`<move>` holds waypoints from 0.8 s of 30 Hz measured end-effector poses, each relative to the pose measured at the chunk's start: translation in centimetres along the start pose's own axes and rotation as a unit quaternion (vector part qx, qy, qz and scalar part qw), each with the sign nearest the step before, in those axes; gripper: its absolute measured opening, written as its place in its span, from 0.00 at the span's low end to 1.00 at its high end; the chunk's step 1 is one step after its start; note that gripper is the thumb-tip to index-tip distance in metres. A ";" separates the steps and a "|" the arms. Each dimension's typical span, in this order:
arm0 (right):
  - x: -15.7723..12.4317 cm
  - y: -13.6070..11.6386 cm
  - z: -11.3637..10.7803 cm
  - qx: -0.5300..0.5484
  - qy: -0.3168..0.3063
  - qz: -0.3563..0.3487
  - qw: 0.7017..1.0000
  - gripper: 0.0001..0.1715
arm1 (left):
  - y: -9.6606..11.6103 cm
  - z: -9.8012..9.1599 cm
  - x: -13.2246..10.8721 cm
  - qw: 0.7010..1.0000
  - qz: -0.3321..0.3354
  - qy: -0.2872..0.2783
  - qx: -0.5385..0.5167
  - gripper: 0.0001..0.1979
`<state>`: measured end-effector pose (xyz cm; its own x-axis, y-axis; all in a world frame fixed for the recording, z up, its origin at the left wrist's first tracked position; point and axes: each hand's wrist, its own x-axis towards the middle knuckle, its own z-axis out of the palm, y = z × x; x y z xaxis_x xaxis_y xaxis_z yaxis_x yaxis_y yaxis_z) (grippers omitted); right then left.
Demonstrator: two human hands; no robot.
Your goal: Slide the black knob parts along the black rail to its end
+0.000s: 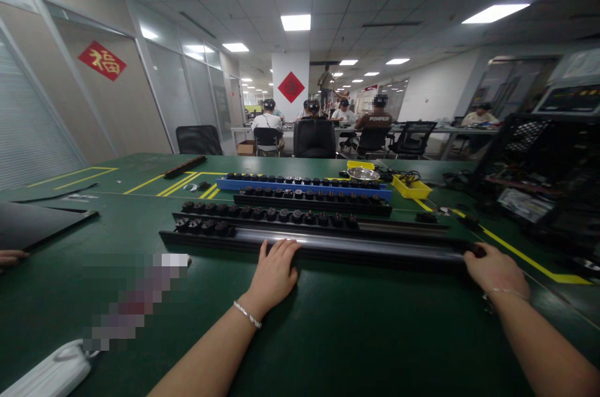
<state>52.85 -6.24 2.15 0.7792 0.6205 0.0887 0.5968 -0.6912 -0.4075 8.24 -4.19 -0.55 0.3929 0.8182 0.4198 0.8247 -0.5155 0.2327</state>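
A long black rail (356, 246) lies across the green table (328, 334) in front of me, with a few black parts seated at its left end. My left hand (274, 272) rests on the rail's middle, fingers bent over its near edge. My right hand (494, 270) grips the rail's right end, fingers wrapped round it. Behind it lie two more black rails (290, 217) loaded with several black parts, and a blue rail (304, 186) with the same parts.
A yellow tray (412, 187) and a metal dish (363, 174) sit at the far right of the table. A white power strip (47, 375) lies near left, a black panel (32, 222) at far left. Another person's fingertips (9, 257) show at the left edge. Seated people work at desks behind.
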 end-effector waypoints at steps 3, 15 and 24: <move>0.3 0.2 0.0 -0.005 -0.007 -0.001 1.000 0.35 | 0.0 0.1 0.0 1.000 -0.001 0.000 0.004 0.27; 2.2 1.7 -0.1 -0.042 0.011 -0.015 0.999 0.33 | 0.1 -0.1 0.0 1.000 -0.003 -0.001 -0.007 0.26; 4.4 3.4 0.4 -0.057 0.010 -0.012 0.998 0.33 | 0.1 0.0 0.0 1.000 -0.006 -0.002 0.005 0.26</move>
<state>58.18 -5.73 0.78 0.7676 0.6304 0.1158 0.6323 -0.7150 -0.2984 8.32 -4.25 -0.50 0.3847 0.8253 0.4134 0.8330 -0.5033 0.2296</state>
